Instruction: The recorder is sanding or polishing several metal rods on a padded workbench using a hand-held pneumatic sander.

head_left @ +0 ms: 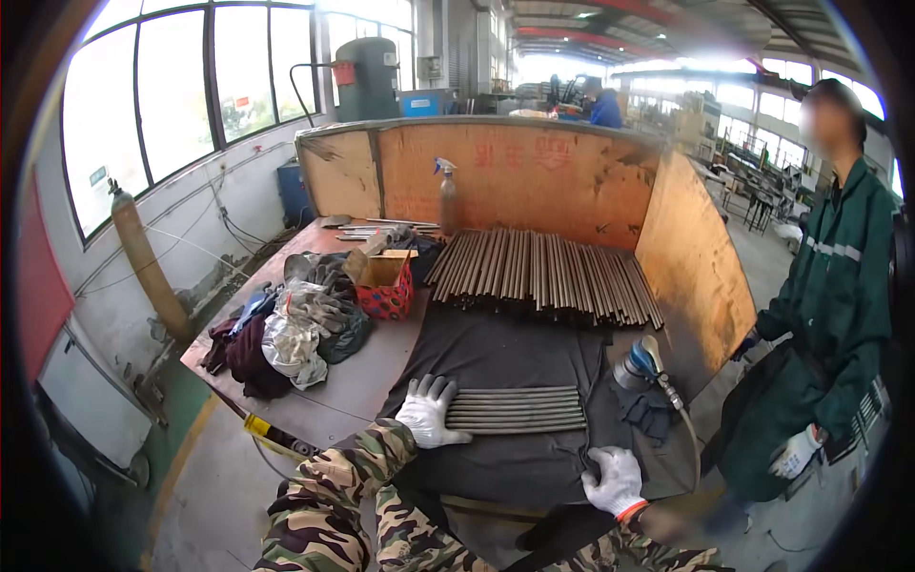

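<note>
A row of several grey metal rods [517, 410] lies side by side on a black cloth [496, 357] spread over the table. At the rods' left ends is my left hand [429, 412], in a white and grey work glove, its fingers spread and its thumb stretched along the near side. My right hand [615, 480], gloved in white with an orange cuff, rests at the cloth's near right edge, below the rods' right ends. Its fingers are slightly bent and apart, with nothing visible in them. Farther back lies a large stack of similar rods [543, 276].
Right of the rods stands a blue-topped air sander [637, 367] with a hose, beside a dark rag [646, 415]. Left are piled rags and gloves [300, 329] and a red patterned box [386, 291]. A spray bottle [446, 195] stands before wooden boards [515, 176]. A person [829, 257] stands at right.
</note>
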`<state>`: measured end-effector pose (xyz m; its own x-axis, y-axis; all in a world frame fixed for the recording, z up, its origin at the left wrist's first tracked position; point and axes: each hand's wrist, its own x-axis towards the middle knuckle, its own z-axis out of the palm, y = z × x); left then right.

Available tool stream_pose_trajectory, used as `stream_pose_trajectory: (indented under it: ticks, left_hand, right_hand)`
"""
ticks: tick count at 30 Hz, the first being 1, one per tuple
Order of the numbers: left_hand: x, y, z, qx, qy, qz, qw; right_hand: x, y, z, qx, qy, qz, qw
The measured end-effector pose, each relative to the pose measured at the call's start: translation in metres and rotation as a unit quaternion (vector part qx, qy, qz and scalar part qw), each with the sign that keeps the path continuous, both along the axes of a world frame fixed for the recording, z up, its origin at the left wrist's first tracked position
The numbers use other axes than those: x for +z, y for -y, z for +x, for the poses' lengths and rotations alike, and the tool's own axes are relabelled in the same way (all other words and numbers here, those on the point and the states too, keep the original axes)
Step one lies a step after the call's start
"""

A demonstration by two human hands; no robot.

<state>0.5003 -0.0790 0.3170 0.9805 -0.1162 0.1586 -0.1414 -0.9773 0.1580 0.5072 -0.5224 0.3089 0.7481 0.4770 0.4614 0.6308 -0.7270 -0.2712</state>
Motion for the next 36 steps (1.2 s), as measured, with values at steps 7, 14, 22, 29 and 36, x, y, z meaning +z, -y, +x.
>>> stream_pose_trajectory:
  ticks: [7, 14, 22, 29, 36]
  left_hand:
    - [0.007, 0.011, 0.020, -0.052, 0.000, -0.030, 0.998]
    - [-0.011, -0.017, 0.025, -0.031, -0.033, -0.006, 0.999]
    - [-0.024, -0.021, 0.030, -0.040, -0.022, 0.008, 0.999]
    - [-0.016, -0.014, 0.025, -0.056, 0.023, 0.025, 0.998]
    - [-0.023, -0.017, 0.029, -0.053, 0.024, 0.019, 0.998]
  right_hand:
    - [0.010, 0.014, -0.012, -0.059, -0.049, -0.032, 0.997]
    - [0.019, 0.001, -0.008, -0.036, -0.097, -0.026, 0.994]
    - [0.016, 0.004, -0.010, -0.046, -0.110, -0.044, 0.992]
    - [0.015, 0.006, -0.009, -0.043, -0.118, -0.046, 0.991]
    - [0.015, 0.007, -0.007, -0.042, -0.111, -0.039, 0.992]
